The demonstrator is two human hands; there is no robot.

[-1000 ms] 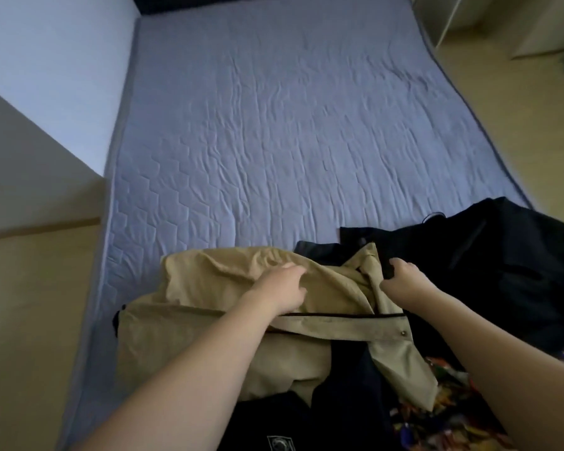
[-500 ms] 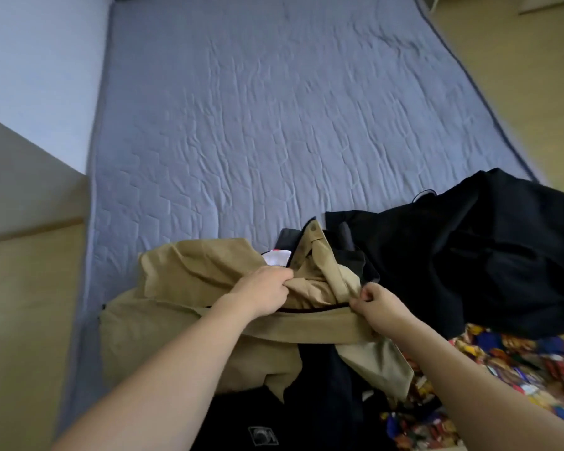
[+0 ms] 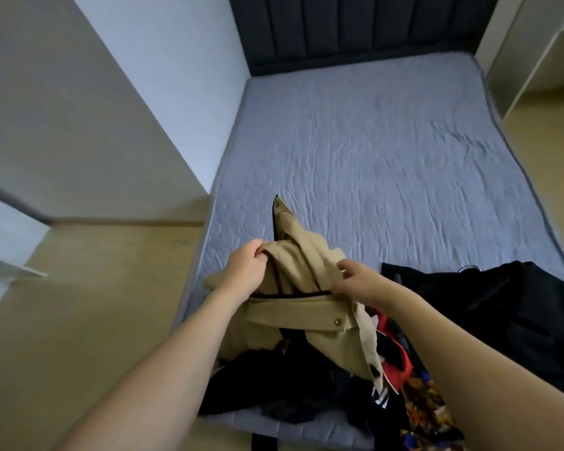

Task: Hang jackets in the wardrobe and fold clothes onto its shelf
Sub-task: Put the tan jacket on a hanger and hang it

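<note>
We see the left hand (image 3: 246,271) and the right hand (image 3: 355,281) both gripping the beige cotton jacket (image 3: 303,288), raised above the dark clothes pile (image 3: 290,379) at the near edge of the grey quilted bed (image 3: 388,164).

The jacket (image 3: 310,288) is held between the two hands, the left hand (image 3: 246,271) on its left side, the right hand (image 3: 355,281) on its right, its lower part hanging onto a heap of clothes (image 3: 306,382) beneath and just before the hands. This heap lies on the near edge of the bed (image 3: 388,164). Another garment (image 3: 502,307) lies on the bed to the right of the right hand. The headboard (image 3: 355,27) stands far beyond the hands; the floor (image 3: 95,304) lies left of the left hand
</note>
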